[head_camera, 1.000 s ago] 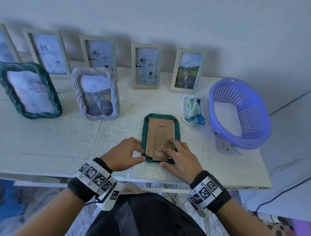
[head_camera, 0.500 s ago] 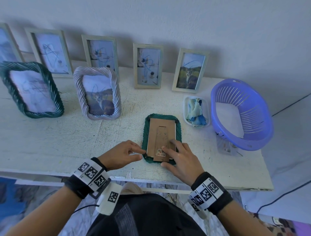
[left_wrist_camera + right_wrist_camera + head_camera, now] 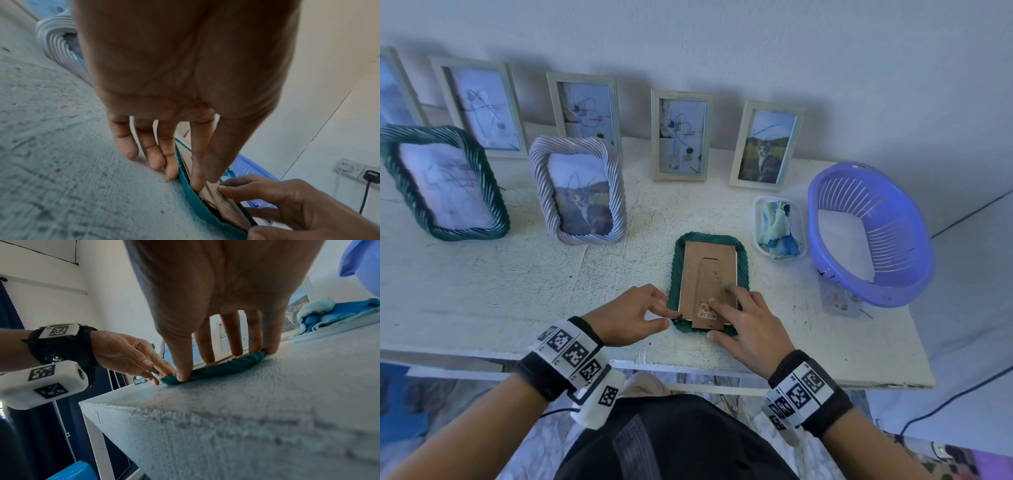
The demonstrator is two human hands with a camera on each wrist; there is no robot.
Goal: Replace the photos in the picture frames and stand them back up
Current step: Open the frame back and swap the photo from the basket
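Observation:
A green rope-rimmed frame (image 3: 675, 274) lies face down near the table's front edge, its brown cardboard backing (image 3: 709, 270) up. My left hand (image 3: 670, 318) is at the frame's near left corner, index fingertip (image 3: 196, 186) pressing at the seam between rim and backing, the other fingers fairly straight. My right hand (image 3: 717, 318) lies flat over the near right part of the backing, its fingers (image 3: 236, 345) straight and pressing down. Its thumb (image 3: 180, 376) rests on the rim's near edge (image 3: 226, 368). The photo side is hidden.
A green rope frame (image 3: 445, 185) and a white rope frame (image 3: 578, 192) stand at the left, with several pale frames (image 3: 681, 135) along the wall. A tray with blue cloth (image 3: 779, 226) and a purple basket (image 3: 869, 233) sit right. The table edge (image 3: 688, 363) is just below my hands.
My left fingertips have crept slightly inward to the frame's near left corner. My right hand still presses on the backing, and the frame has not moved.

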